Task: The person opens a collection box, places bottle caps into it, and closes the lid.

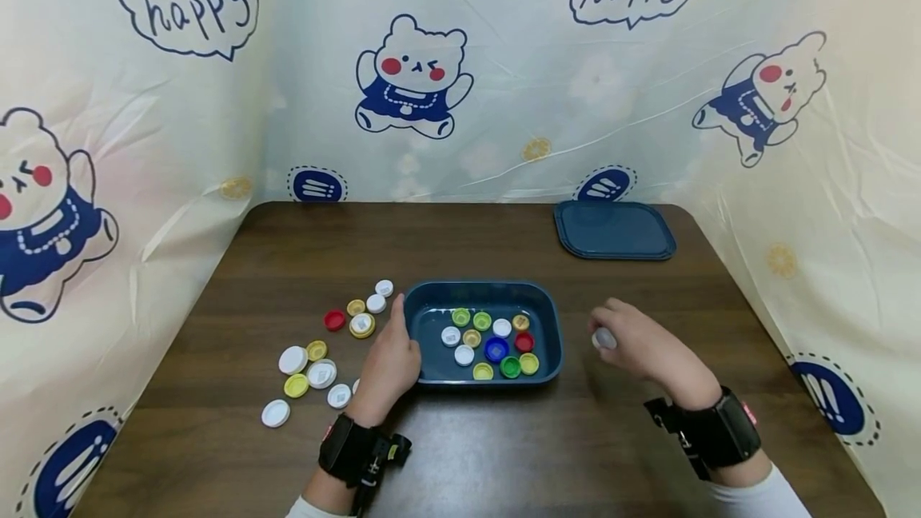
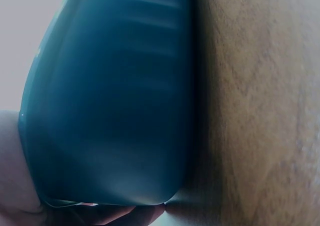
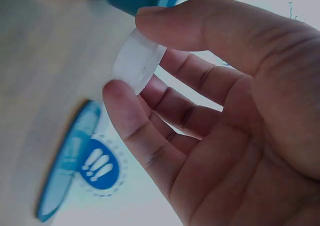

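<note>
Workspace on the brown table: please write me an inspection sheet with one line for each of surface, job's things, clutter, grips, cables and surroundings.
Surface: dark wooden table.
Job's things: blue tray holding caps in white, yellow, green, red and blue; white bottle cap out of the tray, in the right hand.
Clutter: loose caps on the table left of the tray; blue lid at the far right.
Grips: left hand rests against the tray's left wall; right hand pinches the white bottle cap between thumb and finger, right of the tray.
Cables: nothing seen.
Surroundings: cartoon bear curtain on three sides; black wrist straps.
</note>
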Demonstrator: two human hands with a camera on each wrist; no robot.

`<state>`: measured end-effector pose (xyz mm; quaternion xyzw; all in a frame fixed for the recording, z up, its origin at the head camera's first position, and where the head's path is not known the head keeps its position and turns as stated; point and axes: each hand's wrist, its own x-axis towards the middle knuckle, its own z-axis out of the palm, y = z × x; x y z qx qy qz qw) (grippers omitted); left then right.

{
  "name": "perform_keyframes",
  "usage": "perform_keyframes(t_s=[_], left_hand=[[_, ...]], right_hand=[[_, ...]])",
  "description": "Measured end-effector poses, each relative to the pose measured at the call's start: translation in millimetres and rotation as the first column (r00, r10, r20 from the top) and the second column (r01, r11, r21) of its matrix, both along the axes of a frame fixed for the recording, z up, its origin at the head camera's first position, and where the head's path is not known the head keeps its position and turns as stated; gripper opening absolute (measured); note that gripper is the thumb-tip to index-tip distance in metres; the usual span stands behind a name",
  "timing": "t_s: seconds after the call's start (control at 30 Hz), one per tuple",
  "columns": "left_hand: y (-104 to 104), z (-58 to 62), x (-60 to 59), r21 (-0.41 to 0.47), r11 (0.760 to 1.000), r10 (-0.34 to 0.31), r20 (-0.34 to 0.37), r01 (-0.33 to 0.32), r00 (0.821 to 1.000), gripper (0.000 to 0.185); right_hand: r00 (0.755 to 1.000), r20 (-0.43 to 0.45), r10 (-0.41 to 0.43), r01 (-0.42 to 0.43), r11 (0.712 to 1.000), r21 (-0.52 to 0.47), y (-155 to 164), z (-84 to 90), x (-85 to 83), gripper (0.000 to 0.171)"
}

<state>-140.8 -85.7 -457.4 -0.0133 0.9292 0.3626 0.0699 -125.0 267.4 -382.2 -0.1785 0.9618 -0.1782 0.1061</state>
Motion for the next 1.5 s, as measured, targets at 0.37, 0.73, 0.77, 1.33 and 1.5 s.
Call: perform_keyframes(t_s=[0.37,0.73,0.77,1.33,1.5], left_hand=[[-2.5,-3.2,1.5,0.002,1.0,0.007,0.0,-0.007,1.0,0.071],[-5.2,-3.7,2.6,-0.006,1.0,0.011,-0.01,-0.011,1.0,0.071],[-5.1,-3.3,2.5,-0.009,1.0,0.012,-0.013,-0.012,1.0,0.071],[-3.0,-2.5,3.3,0.0,1.0,0.0,-0.027,0.0,1.0,0.07],[-3.7,-0.4,3.4,-0.008,1.0,-0.001,-0.042,0.0,0.999,0.07]], right_hand=[[0.99,0.111,0.089,-0.095,0.995,0.045,-68.1,17.2,-44.1,0.022],[0.963,0.201,0.18,-0.203,0.974,0.101,-132.9,10.5,-58.7,0.022],[0.959,0.207,0.193,-0.217,0.971,0.104,-136.3,9.0,-59.3,0.023],[0.939,0.266,0.22,-0.278,0.938,0.206,-160.2,-24.7,-68.0,0.02],[0.942,0.253,0.222,-0.274,0.942,0.194,-154.0,-21.6,-68.6,0.025]])
